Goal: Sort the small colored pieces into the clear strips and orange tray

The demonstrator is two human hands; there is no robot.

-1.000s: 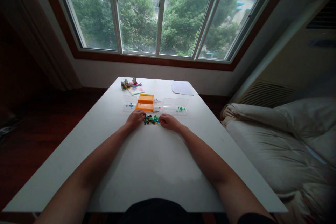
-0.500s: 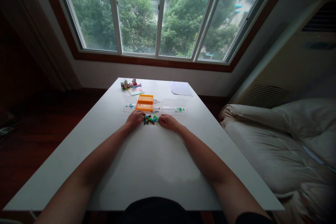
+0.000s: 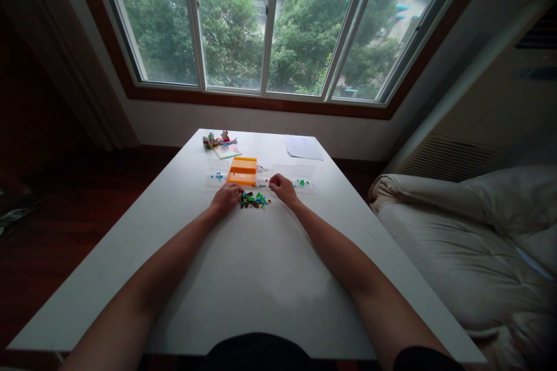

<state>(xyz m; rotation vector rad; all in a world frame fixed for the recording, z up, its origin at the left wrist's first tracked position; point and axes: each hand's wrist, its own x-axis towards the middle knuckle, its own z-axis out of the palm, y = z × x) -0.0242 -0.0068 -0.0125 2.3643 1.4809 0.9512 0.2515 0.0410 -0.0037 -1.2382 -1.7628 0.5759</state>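
- My left hand [image 3: 226,197] lies on the white bench [image 3: 243,278], fingers curled down, touching the left edge of a small pile of coloured bricks [image 3: 255,200]. I cannot tell whether it grips a piece or only rests there.
- My right hand [image 3: 282,188] is beyond the right end of the pile, near it but apart from it, with its fingers bent inward. They are too small in view for me to tell whether they pinch anything.
- The pile sits in the middle of the bench, between my two hands and just nearer to me than the orange box [image 3: 242,171].
- A clear tray with blue bits [image 3: 216,175] lies just left of the orange box. A clear tray with green bits [image 3: 301,183] lies just past my right hand.
- Farther back, near the window [image 3: 270,23], stand some small built figures [image 3: 217,139] beside a pastel booklet [image 3: 227,151].
- A sheet of paper [image 3: 303,148] lies at the far right of the bench.
- A pale mattress [image 3: 470,243] lies to the right of the bench.
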